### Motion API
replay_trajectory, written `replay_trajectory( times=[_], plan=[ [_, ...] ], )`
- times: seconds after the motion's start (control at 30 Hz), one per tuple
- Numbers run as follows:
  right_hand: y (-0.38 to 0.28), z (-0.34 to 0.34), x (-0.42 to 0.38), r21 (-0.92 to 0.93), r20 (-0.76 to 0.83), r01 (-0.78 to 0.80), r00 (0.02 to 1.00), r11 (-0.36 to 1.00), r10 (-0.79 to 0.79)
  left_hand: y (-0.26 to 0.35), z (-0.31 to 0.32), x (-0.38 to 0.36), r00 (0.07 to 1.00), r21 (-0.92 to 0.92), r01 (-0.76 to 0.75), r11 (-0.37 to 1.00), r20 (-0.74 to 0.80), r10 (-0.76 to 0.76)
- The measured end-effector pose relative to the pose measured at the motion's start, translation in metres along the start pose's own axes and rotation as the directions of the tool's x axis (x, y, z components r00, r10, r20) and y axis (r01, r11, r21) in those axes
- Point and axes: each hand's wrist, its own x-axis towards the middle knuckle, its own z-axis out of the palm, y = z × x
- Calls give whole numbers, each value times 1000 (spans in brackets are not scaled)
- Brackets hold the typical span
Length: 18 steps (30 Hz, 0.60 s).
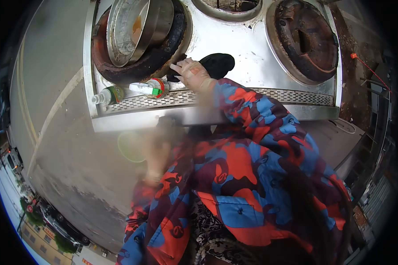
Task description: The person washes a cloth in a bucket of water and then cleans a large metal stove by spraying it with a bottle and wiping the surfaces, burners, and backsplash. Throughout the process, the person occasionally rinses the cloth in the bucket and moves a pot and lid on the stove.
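My right hand is on the steel stove top and grips a black cloth, which sticks out on both sides of the hand. My left hand is smeared by motion in front of the stove's front edge; its fingers cannot be made out. A blurred dark patch lies just above it, and a faint green ring shows to its left. Left of my right hand are a jar with a red and white label, a white and green item beside it, and a green-labelled bottle lying tilted.
The steel stove has a perforated strip along its front. A metal pan leans in the left burner ring. A rusty burner is at the right, another opening at the top. A red cable runs at the far right.
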Motion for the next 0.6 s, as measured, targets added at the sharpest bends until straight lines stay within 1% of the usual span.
replay_trajectory(
  times=[0.03, 0.07, 0.1, 0.17, 0.2, 0.27, 0.3, 0.37, 0.4, 0.43, 0.47, 0.57, 0.6],
  plan=[
    [-8, 5, 3, 1, 26, 23, 999, 1000, -23, -3, -9, -10, 993, -2, 101, 995, -61, -101],
    [-16, 9, 6, 3, 52, 45, 998, 999, -45, -15, -15, -19, 978, 38, 154, 987, -150, -146],
    [-23, 10, 5, 4, 47, 80, 996, 997, -80, -28, -20, -32, 918, -148, 324, 934, -190, -348],
    [-35, 10, -3, 18, 49, 121, 991, 993, -122, -45, -29, -49, 884, -138, 310, 941, -321, -339],
    [-33, 6, -7, -3, 56, 127, 990, 992, -127, -46, -32, -52, 879, -138, 313, 940, -333, -342],
    [-22, 0, -23, -46, 57, 146, 988, 988, -144, -50, -37, -54, 836, -262, 347, 901, -348, -423],
    [-15, -17, -38, -44, 39, 210, 977, 977, -208, -47, -37, -54, 831, -269, 346, 899, -358, -427],
    [4, -26, -63, 0, 128, 205, 971, 979, -203, -44, -37, -55, 802, -388, 320, 864, -374, -465],
    [14, -34, -73, -3, 127, 213, 969, 977, -211, -61, -33, -60, 743, -374, 359, 855, -440, -505],
    [24, -43, -83, -4, 128, 223, 967, 975, -220, -77, -30, -67, 728, -388, 362, 848, -451, -517],
    [29, -51, -90, 11, 154, 184, 971, 983, -184, -93, -30, -73, 725, -389, 368, 845, -450, -522],
    [28, -51, -82, 25, 250, 110, 962, 994, -112, -129, -41, -96, 641, -393, 413, 822, -516, -569],
    [21, -48, -75, 56, 212, 127, 968, 990, -136, -146, -51, -105, 587, -435, 420, 796, -539, -604]
  ],
)
